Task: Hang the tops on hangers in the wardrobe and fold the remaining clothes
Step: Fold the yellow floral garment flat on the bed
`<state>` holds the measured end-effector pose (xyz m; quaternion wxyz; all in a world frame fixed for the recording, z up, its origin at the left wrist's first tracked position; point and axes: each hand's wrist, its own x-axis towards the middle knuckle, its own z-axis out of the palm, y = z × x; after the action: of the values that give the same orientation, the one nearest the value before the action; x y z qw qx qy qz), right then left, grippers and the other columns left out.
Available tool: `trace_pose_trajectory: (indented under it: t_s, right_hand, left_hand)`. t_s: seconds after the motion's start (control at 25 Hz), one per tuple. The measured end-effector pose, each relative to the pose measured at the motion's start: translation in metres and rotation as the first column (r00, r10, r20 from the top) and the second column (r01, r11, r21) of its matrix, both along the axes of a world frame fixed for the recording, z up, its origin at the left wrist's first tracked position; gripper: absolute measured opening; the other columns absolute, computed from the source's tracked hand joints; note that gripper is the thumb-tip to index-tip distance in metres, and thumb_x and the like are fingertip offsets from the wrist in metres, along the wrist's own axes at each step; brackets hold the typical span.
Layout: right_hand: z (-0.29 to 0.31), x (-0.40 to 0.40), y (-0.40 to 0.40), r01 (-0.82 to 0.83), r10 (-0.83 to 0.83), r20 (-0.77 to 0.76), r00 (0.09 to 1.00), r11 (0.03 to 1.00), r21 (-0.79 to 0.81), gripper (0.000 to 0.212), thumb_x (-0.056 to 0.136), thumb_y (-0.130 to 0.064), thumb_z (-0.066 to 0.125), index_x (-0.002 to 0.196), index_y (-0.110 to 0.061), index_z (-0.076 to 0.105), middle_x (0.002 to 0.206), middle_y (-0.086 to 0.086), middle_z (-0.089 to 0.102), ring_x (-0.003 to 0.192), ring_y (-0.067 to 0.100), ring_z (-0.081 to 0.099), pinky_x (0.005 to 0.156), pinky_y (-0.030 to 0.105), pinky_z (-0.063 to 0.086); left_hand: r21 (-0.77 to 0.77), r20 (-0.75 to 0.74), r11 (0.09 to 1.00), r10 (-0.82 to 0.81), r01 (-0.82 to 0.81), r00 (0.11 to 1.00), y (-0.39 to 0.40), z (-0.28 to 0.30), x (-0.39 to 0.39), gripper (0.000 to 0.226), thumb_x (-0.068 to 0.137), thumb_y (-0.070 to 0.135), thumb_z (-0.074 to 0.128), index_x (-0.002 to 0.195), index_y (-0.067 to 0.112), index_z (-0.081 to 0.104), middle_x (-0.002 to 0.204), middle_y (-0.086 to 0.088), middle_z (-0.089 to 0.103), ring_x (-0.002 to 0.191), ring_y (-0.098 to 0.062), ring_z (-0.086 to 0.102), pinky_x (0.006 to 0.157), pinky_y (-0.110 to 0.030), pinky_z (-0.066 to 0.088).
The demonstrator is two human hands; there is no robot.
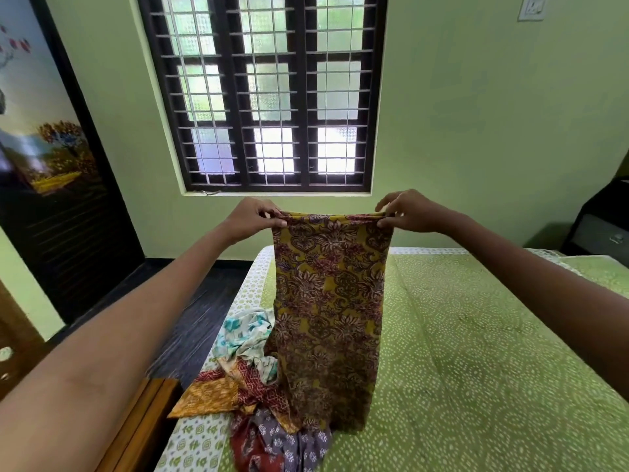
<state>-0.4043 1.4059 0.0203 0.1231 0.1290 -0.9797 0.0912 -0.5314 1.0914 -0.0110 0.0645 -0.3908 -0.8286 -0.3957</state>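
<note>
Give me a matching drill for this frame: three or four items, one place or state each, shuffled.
Items:
1. mustard floral garment
2. clothes pile
3. window
4. dark cabinet

Descriptions:
A. on the wall behind the bed
B. held up by both hands
C. far right, beside the bed
D. heaped at the bed's left edge

Pairs: 1-B, 2-D, 3-A, 4-C

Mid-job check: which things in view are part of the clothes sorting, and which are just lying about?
Part of the job:
- mustard printed garment, held up by the left hand and right hand at its top edge
- pile of unfolded clothes on the bed's near left edge

Just there:
- green bedsheet
- barred window
- bedside cabinet
- wall switch
</note>
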Motion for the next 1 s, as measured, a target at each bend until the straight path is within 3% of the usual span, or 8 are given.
trace_pose_trajectory:
  t_s: [0.2,0.32,0.4,0.48,0.52,0.68,0.88,1.0]
  right_hand:
    - [0.022,0.003,0.014,0.063,-0.063,0.025,0.998,0.998,-0.003,0.021,0.083,-0.016,0.069,0.095,0.001,0.073,0.091,0.018,0.072,0.074,0.026,0.063,0.065,0.027,0.043]
    - [0.046,0.011,0.023,0.141,-0.197,-0.287,0.937,0.969,-0.205,0.019,0.08,-0.015,0.072,0.092,-0.001,0.074,0.086,0.008,0.071,0.069,0.021,0.059,0.067,0.026,0.04]
    - [0.03,0.012,0.02,0.228,-0.275,-0.429,0.86,0.961,-0.159,0.017,0.083,-0.017,0.067,0.085,-0.002,0.074,0.078,0.012,0.071,0.065,0.024,0.058,0.062,0.03,0.042]
    - [-0.003,0.015,0.02,0.311,-0.302,-0.216,0.929,0.95,0.009,0.02,0.086,-0.018,0.063,0.09,-0.002,0.075,0.08,0.017,0.071,0.064,0.025,0.057,0.059,0.029,0.04]
    - [-0.011,0.017,0.025,0.336,-0.338,-0.162,0.927,0.941,-0.038,0.021,0.086,-0.018,0.064,0.094,-0.002,0.074,0.082,0.018,0.071,0.066,0.025,0.058,0.059,0.03,0.041]
    - [0.004,0.038,0.043,0.416,-0.43,-0.163,0.888,0.902,-0.112,0.022,0.085,-0.02,0.066,0.101,-0.007,0.073,0.09,0.015,0.072,0.076,0.028,0.064,0.065,0.03,0.047]
    - [0.016,0.07,0.059,0.437,-0.439,-0.041,0.897,0.898,-0.053,0.024,0.084,-0.024,0.068,0.098,-0.005,0.073,0.085,0.012,0.072,0.053,0.011,0.049,0.05,0.022,0.035]
    - [0.023,0.1,0.071,0.529,-0.529,-0.063,0.846,0.848,-0.026,0.028,0.085,-0.031,0.066,0.099,-0.008,0.074,0.08,0.01,0.071,0.056,0.016,0.051,0.051,0.024,0.036]
  left_hand:
    - [-0.212,-0.135,0.977,-0.002,-0.027,0.991,0.015,0.026,0.003,0.018,0.08,0.015,0.072,0.092,0.002,0.072,0.074,-0.007,0.064,0.061,0.003,0.053,0.059,-0.012,0.038]
    - [-0.013,-0.21,0.998,0.05,-0.053,0.976,0.028,0.058,0.003,0.017,0.081,0.013,0.071,0.095,0.004,0.07,0.078,-0.007,0.065,0.066,-0.01,0.055,0.061,-0.015,0.044]
    - [-0.098,-0.295,0.993,0.038,-0.069,0.955,0.043,0.059,0.012,0.018,0.08,0.014,0.072,0.091,0.0,0.07,0.079,-0.009,0.065,0.065,-0.011,0.051,0.061,-0.02,0.038]
    - [-0.241,-0.313,0.966,0.011,-0.09,0.95,0.058,0.044,0.013,0.021,0.079,0.016,0.072,0.089,-0.003,0.071,0.084,-0.016,0.067,0.072,-0.015,0.049,0.064,-0.024,0.029]
    - [-0.25,-0.304,0.962,0.029,-0.109,0.952,0.064,0.037,0.013,0.022,0.08,0.017,0.072,0.09,-0.003,0.071,0.086,-0.017,0.067,0.076,-0.016,0.049,0.065,-0.024,0.026]
    - [-0.263,-0.268,0.957,0.051,-0.124,0.962,0.078,0.031,0.018,0.025,0.08,0.022,0.072,0.091,0.0,0.073,0.087,-0.017,0.069,0.083,-0.026,0.058,0.066,-0.026,0.026]
    - [-0.305,-0.217,0.952,-0.065,-0.005,0.974,0.099,0.04,0.026,0.022,0.079,0.021,0.073,0.087,0.001,0.073,0.081,-0.016,0.07,0.073,-0.022,0.057,0.06,-0.024,0.032]
    - [-0.292,-0.223,0.953,-0.152,0.083,0.963,0.123,0.046,0.039,0.02,0.079,0.019,0.073,0.089,0.001,0.073,0.081,-0.012,0.068,0.074,-0.02,0.055,0.062,-0.017,0.033]
